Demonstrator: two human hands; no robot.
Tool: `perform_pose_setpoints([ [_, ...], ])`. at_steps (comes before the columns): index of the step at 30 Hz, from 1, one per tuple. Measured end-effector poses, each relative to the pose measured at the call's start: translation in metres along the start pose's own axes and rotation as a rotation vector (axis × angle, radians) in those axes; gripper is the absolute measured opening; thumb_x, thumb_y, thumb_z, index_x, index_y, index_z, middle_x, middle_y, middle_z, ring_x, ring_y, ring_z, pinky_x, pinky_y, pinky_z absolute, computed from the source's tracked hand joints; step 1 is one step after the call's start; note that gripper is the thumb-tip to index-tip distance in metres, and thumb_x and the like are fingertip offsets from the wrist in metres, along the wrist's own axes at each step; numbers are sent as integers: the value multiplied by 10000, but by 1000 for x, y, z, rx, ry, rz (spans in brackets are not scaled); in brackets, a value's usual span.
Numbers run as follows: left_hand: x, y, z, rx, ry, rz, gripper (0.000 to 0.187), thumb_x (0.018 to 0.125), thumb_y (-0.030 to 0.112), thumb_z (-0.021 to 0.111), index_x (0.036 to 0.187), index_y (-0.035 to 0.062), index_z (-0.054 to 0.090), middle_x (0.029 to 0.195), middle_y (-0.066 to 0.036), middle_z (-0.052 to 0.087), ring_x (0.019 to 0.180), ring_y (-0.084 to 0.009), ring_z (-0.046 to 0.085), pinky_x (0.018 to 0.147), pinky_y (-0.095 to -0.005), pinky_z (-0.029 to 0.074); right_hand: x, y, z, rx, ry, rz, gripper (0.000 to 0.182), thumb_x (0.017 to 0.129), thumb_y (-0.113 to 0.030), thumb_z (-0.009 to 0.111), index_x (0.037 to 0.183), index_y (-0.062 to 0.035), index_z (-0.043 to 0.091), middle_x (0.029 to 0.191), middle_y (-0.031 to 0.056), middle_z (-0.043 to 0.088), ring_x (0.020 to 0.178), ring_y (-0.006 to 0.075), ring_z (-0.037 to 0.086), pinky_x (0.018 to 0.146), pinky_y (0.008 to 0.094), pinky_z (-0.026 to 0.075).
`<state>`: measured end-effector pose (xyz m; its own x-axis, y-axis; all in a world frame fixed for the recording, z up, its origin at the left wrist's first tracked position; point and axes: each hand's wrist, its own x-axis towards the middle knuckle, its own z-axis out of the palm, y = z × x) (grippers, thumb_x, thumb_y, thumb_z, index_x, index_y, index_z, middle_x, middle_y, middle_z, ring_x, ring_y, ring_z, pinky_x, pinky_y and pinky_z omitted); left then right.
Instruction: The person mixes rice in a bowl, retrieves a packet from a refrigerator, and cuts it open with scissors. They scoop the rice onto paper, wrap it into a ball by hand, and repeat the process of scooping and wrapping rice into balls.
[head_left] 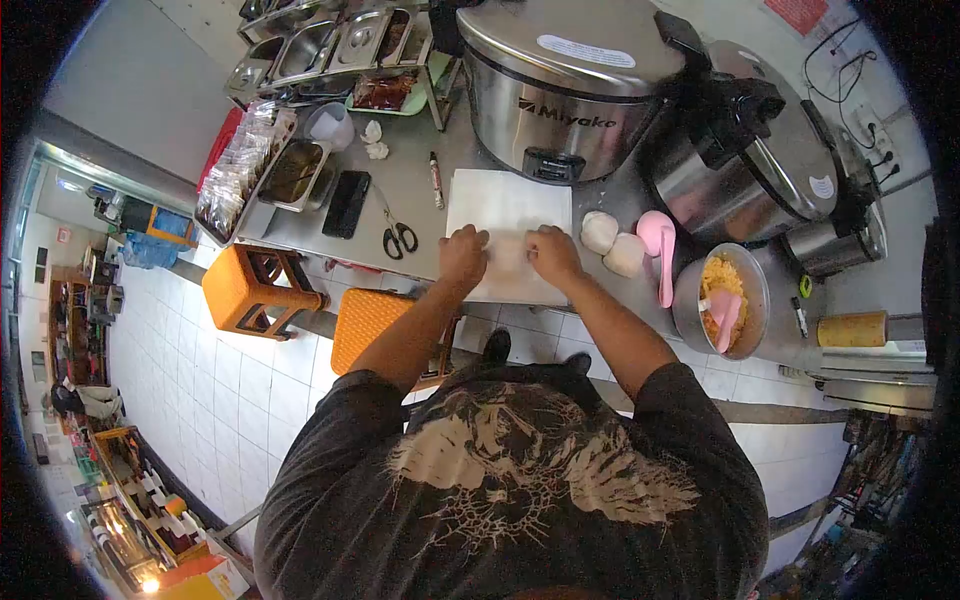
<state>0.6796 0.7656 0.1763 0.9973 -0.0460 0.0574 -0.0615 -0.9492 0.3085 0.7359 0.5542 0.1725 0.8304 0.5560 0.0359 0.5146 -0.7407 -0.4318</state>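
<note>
A stack of white paper sheets point(510, 205) lies at the counter's front edge, in front of the large rice cooker. My left hand point(464, 257) rests on the left part of the paper with its fingers curled in. Opposite it, my right hand point(553, 256) is curled the same way, thumb and fingers pressed together at the paper. Both hands seem to pinch the paper, a short gap apart, and the surface between them looks slightly blurred. Two rounded white pieces point(612, 243) sit right of my right hand, beside a pink rice scoop point(660, 245).
A Miyako rice cooker point(570, 100) stands behind the paper, another cooker point(760, 150) to its right. A bowl of yellow rice point(733, 300) holds a pink scoop. Scissors point(397, 238), a phone point(346, 204) and a marker point(436, 180) lie left. Orange stools point(365, 325) stand below.
</note>
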Motion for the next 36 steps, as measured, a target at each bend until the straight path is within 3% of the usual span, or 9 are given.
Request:
perform_pose_setpoints([
  [2,-10,-2,9,73,32,113,275,768,175,722,1012,111,612,962,-101,570,943,-285,593,868,-474,468,-11,-2,6,-3,83,-133,135,795,-85,641,928,-76,660,917,112,605,951,333,588,801,463,496],
  [8,-42,-11,-3,251,-63,363,666,667,286,826,1246,82,570,1196,-81,548,1198,-245,505,1050,-538,333,-34,8,10,63,78,-247,198,844,-124,644,1026,-51,674,1053,134,612,1032,320,570,936,425,472],
  [11,-56,-24,-7,82,34,432,330,884,208,592,1201,116,606,1240,-62,571,1278,-224,484,1089,-570,312,-52,6,-4,145,97,-284,279,845,-138,679,1108,-44,668,1143,127,626,1097,310,568,993,406,454],
  [20,-12,-42,-6,55,-208,593,273,875,151,606,1140,139,670,1117,-31,657,1201,-197,556,1080,-482,361,-44,18,9,14,71,-341,176,834,-164,662,969,-55,689,1060,105,656,1031,297,603,926,411,494],
  [23,-8,-53,-17,72,-60,764,244,857,165,629,1091,104,659,1076,-41,682,1110,-224,621,1032,-447,411,-33,15,5,55,-54,-217,178,852,-146,652,998,-45,668,1033,116,660,1013,309,611,912,422,496],
  [26,9,-49,-8,91,-309,557,187,865,140,630,1045,103,666,1007,-78,693,1030,-270,656,947,-426,471,-14,12,-2,258,-120,33,215,858,-143,656,1048,-43,646,1003,143,655,997,328,617,903,445,496],
  [29,24,-47,-5,-543,-315,131,255,846,157,674,1083,68,638,975,-133,698,978,-338,666,908,-461,497,3,1,-11,245,-228,232,260,845,-147,674,1077,-40,628,988,173,656,1003,340,623,889,467,499],
  [34,27,-34,30,-198,-120,108,224,788,75,686,973,32,568,920,-219,653,954,-389,645,842,-482,515,18,-8,8,-68,-130,104,306,793,-79,710,1078,-25,614,1051,201,661,1023,355,637,872,449,510],
  [36,23,-25,29,-203,-75,91,206,791,74,671,965,31,568,933,-220,642,937,-408,633,836,-488,510,12,-8,2,258,-165,196,303,781,-43,716,1064,-26,611,1065,183,653,1008,338,637,881,427,506],
])
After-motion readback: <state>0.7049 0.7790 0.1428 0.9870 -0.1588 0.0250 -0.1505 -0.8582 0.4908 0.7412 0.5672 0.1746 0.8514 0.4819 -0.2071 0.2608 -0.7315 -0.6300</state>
